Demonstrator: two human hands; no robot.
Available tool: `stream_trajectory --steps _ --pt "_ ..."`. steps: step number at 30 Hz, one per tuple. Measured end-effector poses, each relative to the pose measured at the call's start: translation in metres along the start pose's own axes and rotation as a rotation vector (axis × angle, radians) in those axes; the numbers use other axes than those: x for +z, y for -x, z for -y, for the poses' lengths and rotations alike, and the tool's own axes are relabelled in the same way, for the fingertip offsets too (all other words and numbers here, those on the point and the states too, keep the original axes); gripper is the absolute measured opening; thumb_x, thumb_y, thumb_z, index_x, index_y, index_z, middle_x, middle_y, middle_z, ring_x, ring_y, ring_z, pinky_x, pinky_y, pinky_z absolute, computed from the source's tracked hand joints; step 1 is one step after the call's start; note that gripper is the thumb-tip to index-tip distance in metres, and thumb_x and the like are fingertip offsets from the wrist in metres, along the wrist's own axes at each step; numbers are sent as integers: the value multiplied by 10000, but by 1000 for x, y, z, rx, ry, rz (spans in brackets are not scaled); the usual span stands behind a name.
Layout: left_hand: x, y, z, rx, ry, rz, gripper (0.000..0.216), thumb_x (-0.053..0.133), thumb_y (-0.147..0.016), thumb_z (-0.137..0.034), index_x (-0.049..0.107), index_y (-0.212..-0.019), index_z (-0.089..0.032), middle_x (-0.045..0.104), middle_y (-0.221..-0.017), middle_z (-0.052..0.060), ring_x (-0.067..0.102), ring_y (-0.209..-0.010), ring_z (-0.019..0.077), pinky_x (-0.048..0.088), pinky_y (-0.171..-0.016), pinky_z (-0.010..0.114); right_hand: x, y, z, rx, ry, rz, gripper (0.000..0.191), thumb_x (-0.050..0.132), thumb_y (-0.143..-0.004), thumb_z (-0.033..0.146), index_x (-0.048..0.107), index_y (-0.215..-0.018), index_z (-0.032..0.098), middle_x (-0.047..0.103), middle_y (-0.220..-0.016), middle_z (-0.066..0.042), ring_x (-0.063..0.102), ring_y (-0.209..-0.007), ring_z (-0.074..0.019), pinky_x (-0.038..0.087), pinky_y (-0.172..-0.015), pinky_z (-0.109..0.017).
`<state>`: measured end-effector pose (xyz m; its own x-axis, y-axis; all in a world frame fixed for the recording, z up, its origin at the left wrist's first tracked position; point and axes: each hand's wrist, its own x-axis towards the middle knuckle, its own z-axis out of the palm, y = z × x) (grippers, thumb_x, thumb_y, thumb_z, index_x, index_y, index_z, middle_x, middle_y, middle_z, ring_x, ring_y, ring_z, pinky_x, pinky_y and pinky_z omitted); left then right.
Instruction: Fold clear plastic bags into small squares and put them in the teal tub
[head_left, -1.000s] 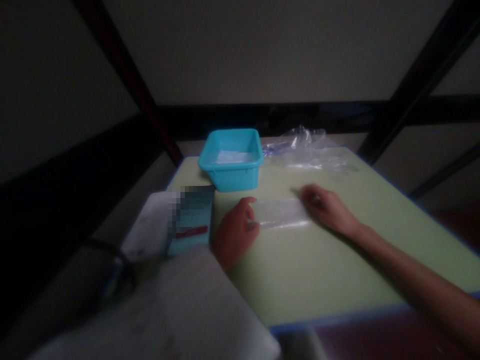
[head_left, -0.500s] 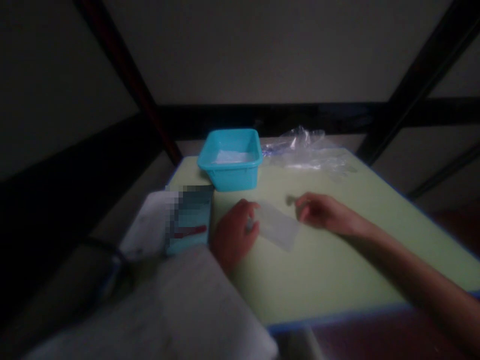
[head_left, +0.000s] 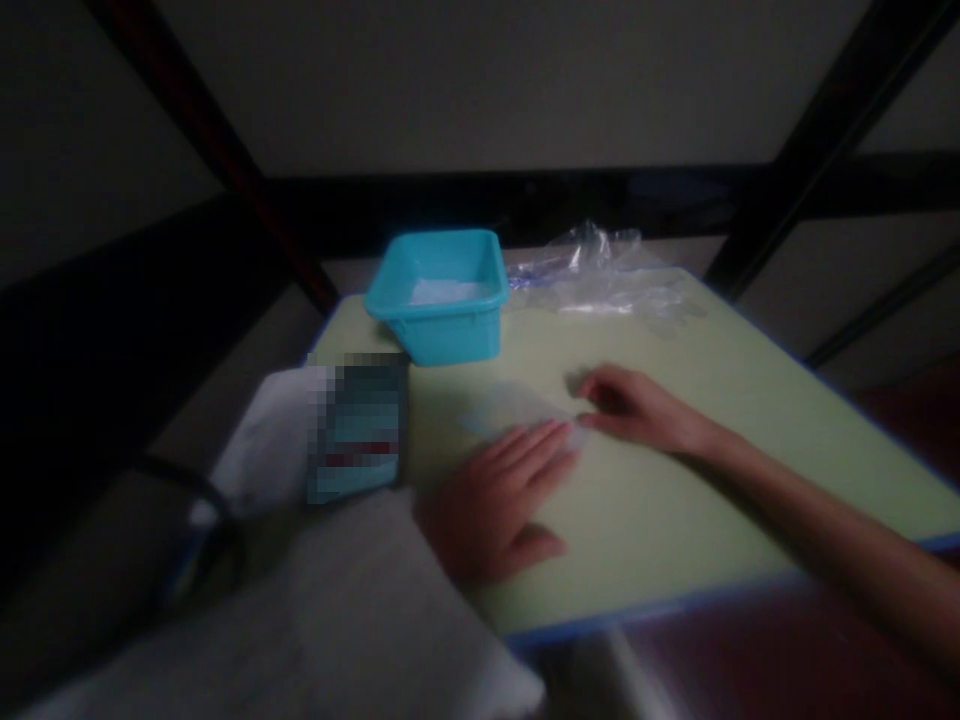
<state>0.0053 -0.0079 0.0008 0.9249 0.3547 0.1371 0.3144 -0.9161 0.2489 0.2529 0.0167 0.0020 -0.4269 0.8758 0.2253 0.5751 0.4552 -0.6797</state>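
Observation:
A small translucent plastic sheet or bag (head_left: 514,402) lies on the pale green table. My left hand (head_left: 499,500) rests flat across its near side, fingers stretched out and thumb apart. Part of the sheet is covered by those fingers. At the sheet's right corner is my right hand (head_left: 626,405), its fingers loosely curved with a gap between thumb and forefinger. The thumb tip is close to the sheet's edge; whether it touches is too blurred to tell.
A turquoise plastic basket (head_left: 454,335) with white sheets inside stands at the back left. Crumpled clear plastic (head_left: 600,275) lies at the back right. Left of my left hand is a partly pixelated dark flat item (head_left: 367,415) with a red stripe. The table (head_left: 675,540) has a blue edge.
My left hand has gone from a half-curled grip at the sheet's left end to lying flat across it, further right. The sheet has shifted slightly left. My right hand stays near its right corner.

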Motion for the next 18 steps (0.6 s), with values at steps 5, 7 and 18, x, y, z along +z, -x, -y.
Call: stream_trajectory --steps 5,7,18 --pt "2 2 1 -17 7 62 727 374 -872 -621 311 -1423 -151 196 -1529 142 136 -1418 297 167 -1139 497 0 0 -2 -28 48 21 221 618 -825 343 527 -924 168 476 -739 -1 453 -635 -142 363 -572 -263" --pt "2 2 1 -21 15 64 736 360 -867 -641 308 -1427 -168 185 -1532 140 135 -1417 306 161 -1135 508 0 0 -2 -29 46 21 235 620 -825 362 529 -923 168 475 -736 -1 454 -637 -146 361 -576 -266" --pt "5 4 2 -12 32 37 777 334 -842 -689 293 -1436 -189 166 -1537 140 117 -1420 312 130 -1140 511 -2 0 -3 5 2 23 281 629 -808 423 543 -902 173 486 -729 0 451 -617 -139 359 -575 -273"
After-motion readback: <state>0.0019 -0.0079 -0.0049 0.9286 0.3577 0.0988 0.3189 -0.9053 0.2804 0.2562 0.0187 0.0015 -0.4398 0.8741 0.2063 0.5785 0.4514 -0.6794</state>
